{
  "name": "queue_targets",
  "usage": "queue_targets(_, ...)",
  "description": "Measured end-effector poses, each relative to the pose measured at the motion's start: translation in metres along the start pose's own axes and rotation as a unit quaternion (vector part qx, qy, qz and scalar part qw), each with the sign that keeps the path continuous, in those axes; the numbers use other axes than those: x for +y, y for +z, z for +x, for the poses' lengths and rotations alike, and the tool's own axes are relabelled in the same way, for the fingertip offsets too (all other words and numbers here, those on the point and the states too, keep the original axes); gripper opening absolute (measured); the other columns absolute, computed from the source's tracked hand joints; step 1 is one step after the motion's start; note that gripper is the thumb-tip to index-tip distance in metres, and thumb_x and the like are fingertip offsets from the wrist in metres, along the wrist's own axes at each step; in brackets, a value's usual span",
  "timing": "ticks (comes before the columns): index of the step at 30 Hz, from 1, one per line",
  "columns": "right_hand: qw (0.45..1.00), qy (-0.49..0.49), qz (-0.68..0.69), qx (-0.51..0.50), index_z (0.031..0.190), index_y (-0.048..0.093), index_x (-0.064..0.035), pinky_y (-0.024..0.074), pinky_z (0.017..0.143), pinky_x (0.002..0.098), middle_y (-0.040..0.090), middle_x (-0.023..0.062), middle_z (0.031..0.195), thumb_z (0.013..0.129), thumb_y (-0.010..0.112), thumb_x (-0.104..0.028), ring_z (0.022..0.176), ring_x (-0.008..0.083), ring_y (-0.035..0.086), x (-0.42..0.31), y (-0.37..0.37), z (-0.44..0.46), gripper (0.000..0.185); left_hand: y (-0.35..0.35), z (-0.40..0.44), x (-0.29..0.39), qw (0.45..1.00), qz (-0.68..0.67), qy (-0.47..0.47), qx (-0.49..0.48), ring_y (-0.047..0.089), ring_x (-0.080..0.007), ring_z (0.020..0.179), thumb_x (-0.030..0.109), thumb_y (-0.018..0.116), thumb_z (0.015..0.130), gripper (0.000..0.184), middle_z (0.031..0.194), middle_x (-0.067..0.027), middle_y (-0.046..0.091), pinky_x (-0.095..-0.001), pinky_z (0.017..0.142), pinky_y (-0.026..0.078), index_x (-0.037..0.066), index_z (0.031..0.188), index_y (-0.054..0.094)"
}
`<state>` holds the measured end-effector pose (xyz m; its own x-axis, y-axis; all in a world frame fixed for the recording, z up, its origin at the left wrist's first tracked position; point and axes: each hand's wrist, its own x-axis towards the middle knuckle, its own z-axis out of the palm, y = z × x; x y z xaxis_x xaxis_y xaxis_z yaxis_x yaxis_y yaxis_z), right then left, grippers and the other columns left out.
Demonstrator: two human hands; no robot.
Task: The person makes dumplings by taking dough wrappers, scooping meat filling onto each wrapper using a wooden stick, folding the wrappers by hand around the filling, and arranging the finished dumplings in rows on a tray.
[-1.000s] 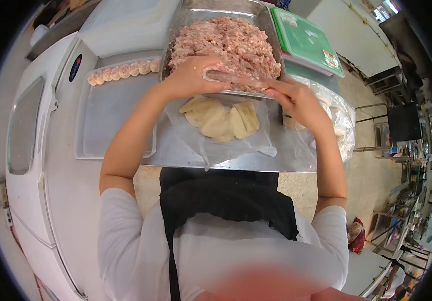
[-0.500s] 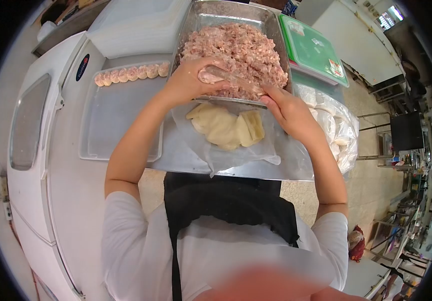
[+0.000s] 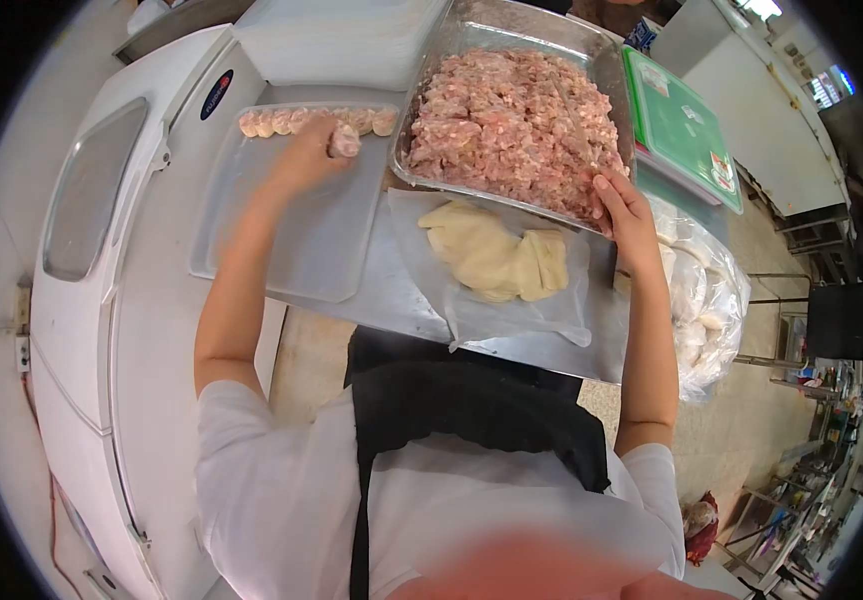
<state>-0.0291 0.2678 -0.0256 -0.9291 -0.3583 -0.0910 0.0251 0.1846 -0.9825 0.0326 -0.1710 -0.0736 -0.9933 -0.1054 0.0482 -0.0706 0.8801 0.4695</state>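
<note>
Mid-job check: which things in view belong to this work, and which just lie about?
Part of the job:
meat mixture
metal pan
dough pieces
thin sheet
tray
row of filled pieces
held piece in the left hand
slim tool in the right hand

Seemingly just lying about:
green-lidded box
red bundle

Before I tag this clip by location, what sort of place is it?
Probably a commercial food-preparation kitchen: there's a large metal tray of minced meat, pale dough wrappers and a row of filled dumplings.
</note>
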Motion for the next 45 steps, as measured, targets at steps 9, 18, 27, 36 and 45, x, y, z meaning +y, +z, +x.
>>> queue_targets(9, 0.999, -0.009, -0.032, 0.005, 0.111, 0.065, -0.0018, 0.0305, 0.048, 0.0187, 0.048, -0.0048, 0.065, 0.098, 0.054, -0.026, 0.052, 0.0037, 0.04, -0.003, 0.002, -0.002, 0.029, 0.023, 0.012, 0.041, 0.995, -0.095, -0.002, -0.026, 0.05, -0.0363, 0.124, 0.018, 0.07, 0.08, 0.074, 0.134, -0.0249, 0.05, -0.041, 0.101, 0.042, 0.005, 0.143, 0.034)
queue_targets(18, 0.999, -0.014, -0.03, 0.015, 0.11, 0.063, -0.0018, 0.0254, 0.045, 0.0193, 0.048, -0.0041, 0.067, 0.099, 0.052, -0.03, 0.051, 0.0034, 0.038, 0.004, 0.002, 0.001, 0.032, 0.046, 0.021, 0.028, 0.992, -0.098, 0.054, 0.067, 0.051, -0.0371, 0.123, 0.007, 0.066, 0.082, 0.072, 0.134, -0.0242, 0.05, -0.04, 0.1, 0.043, 0.009, 0.145, 0.031)
queue_targets(27, 0.992, -0.043, -0.119, 0.003, 0.113, 0.066, -0.004, 0.0339, 0.051, 0.0187, 0.051, -0.004, 0.071, 0.095, 0.059, -0.025, 0.058, 0.0035, 0.044, 0.003, 0.0, -0.003, 0.028, 0.034, 0.019, 0.03, 0.995, -0.098, 0.014, 0.0, 0.061, -0.0298, 0.094, 0.002, 0.068, 0.079, 0.084, 0.119, -0.0186, 0.06, -0.039, 0.086, 0.048, 0.019, 0.15, 0.026)
queue_targets(36, 0.797, -0.253, -0.548, 0.004, 0.1, 0.07, -0.0078, 0.0475, 0.062, 0.0391, 0.064, 0.011, 0.08, 0.09, 0.062, -0.03, 0.069, 0.0316, 0.06, -0.044, -0.064, -0.02, 0.026, 0.026, 0.004, 0.034, 0.986, 0.022, 0.151, 0.073, 0.058, -0.0349, 0.108, -0.004, 0.054, 0.081, 0.071, 0.119, -0.018, 0.061, -0.0413, 0.093, 0.046, 0.015, 0.146, 0.035)
queue_targets(45, 0.66, -0.293, -0.692, -0.024, 0.069, 0.064, -0.0089, 0.0492, 0.06, 0.0418, 0.063, 0.0089, 0.067, 0.091, 0.056, -0.034, 0.067, 0.0291, 0.063, -0.033, -0.083, -0.016, 0.034, 0.075, -0.062, 0.205, 0.885, -0.204, 0.415, -0.045, 0.058, -0.0311, 0.105, 0.014, 0.066, 0.083, 0.028, 0.11, -0.0109, 0.063, -0.0405, 0.093, 0.045, 0.006, 0.11, 0.064)
